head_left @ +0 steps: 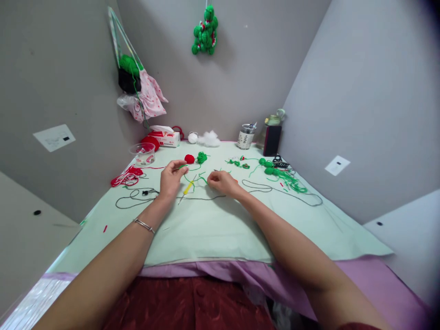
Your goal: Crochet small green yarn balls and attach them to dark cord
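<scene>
Where a loose green strand (201, 178) crosses the space between my two hands, just over the bench (206, 238), I have the thumb and forefinger of my left hand (173, 177) pinched on its left part, at nine o'clock from its middle. At three o'clock, the fingers of my right hand (222, 182) are bunched together right beside its other end, though I cannot tell what they clamp. A yellow-handled tool (188, 188) lies slanted at seven o'clock, close under the strand. At eleven o'clock sits a red yarn ball (189, 159), and beside it, toward twelve, a green yarn bundle (202, 157). Farther out, white stuffing (209, 139) lies near twelve, a can of pens (245, 137) stands at one, and a dark upright phone (272, 140) at two. Around three I see small green balls (270, 170) with tangled green yarn (292, 182). Loose red yarn (127, 176) spreads at nine, a clear tub (143, 154) sits at ten, and a tissue box (166, 137) is between ten and eleven. High on the wall at twelve hangs a green knitted cluster (206, 35).
</scene>
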`<state>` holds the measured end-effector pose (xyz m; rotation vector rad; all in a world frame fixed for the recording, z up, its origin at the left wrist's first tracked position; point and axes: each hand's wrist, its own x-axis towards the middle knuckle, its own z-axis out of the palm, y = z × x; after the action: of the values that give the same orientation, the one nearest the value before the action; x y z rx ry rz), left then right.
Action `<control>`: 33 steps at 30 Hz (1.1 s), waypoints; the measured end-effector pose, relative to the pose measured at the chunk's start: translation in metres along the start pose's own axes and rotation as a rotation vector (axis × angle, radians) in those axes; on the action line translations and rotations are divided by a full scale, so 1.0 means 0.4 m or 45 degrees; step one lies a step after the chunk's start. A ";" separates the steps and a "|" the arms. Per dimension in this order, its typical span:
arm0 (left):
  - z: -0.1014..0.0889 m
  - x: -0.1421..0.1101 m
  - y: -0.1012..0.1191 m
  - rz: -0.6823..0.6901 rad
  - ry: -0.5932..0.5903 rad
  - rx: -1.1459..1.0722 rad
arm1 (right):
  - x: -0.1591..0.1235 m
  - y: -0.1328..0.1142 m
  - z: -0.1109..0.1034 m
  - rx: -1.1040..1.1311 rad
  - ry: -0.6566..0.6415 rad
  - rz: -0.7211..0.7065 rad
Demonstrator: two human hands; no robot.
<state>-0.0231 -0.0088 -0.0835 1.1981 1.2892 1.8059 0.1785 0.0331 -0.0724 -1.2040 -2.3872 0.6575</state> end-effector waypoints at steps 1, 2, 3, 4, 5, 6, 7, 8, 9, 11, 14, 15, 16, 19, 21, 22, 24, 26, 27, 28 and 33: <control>-0.005 0.003 -0.001 0.067 0.030 0.113 | -0.003 0.003 -0.008 0.229 -0.038 0.024; -0.008 0.005 0.000 0.127 0.037 0.220 | -0.006 0.006 -0.016 0.458 -0.078 0.044; -0.008 0.003 0.004 0.162 0.006 0.297 | -0.009 0.007 -0.022 0.644 -0.114 0.053; -0.006 -0.001 0.009 0.168 -0.063 0.331 | -0.013 0.006 -0.027 0.765 -0.146 0.051; -0.002 -0.007 0.015 0.145 -0.163 0.327 | -0.016 0.004 -0.031 0.838 -0.175 0.049; 0.004 -0.015 0.021 0.104 -0.284 0.302 | -0.019 0.001 -0.035 0.879 -0.202 0.049; 0.010 -0.023 0.028 0.060 -0.402 0.281 | -0.022 -0.003 -0.038 0.900 -0.226 0.047; 0.016 -0.030 0.033 0.025 -0.507 0.277 | -0.024 -0.006 -0.040 0.914 -0.244 0.045; 0.021 -0.037 0.037 0.005 -0.587 0.295 | -0.025 -0.009 -0.043 0.928 -0.253 0.042; 0.025 -0.045 0.040 -0.005 -0.687 0.379 | -0.027 -0.012 -0.048 0.948 -0.255 0.040; 0.022 -0.046 0.036 0.021 -0.703 0.508 | -0.027 -0.006 -0.054 0.927 -0.277 0.022; 0.021 -0.045 0.034 0.028 -0.695 0.530 | -0.028 -0.003 -0.054 0.893 -0.294 0.000; 0.019 -0.043 0.032 0.034 -0.686 0.539 | -0.028 -0.001 -0.054 0.844 -0.307 -0.024; 0.018 -0.040 0.030 0.037 -0.658 0.534 | -0.026 0.005 -0.050 0.694 -0.254 -0.058; 0.020 -0.040 0.029 0.021 -0.650 0.501 | -0.023 0.005 -0.047 0.669 -0.151 -0.034; 0.021 -0.040 0.029 0.010 -0.650 0.468 | -0.021 0.005 -0.046 0.688 -0.096 -0.010; 0.024 -0.040 0.027 -0.019 -0.654 0.394 | -0.016 0.005 -0.046 0.754 -0.007 0.054; 0.025 -0.040 0.025 -0.045 -0.650 0.353 | -0.013 0.004 -0.048 0.809 0.037 0.115; 0.025 -0.039 0.024 -0.058 -0.640 0.346 | -0.013 0.004 -0.050 0.826 0.034 0.127; 0.024 -0.039 0.024 -0.073 -0.626 0.343 | -0.014 0.003 -0.052 0.845 0.013 0.121; 0.020 -0.037 0.027 -0.139 -0.523 0.279 | -0.028 -0.006 -0.063 1.094 -0.200 0.005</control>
<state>-0.0096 -0.0221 -0.0772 1.4917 1.2990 1.2778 0.1968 0.0285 -0.0519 -0.7804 -1.8350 1.6006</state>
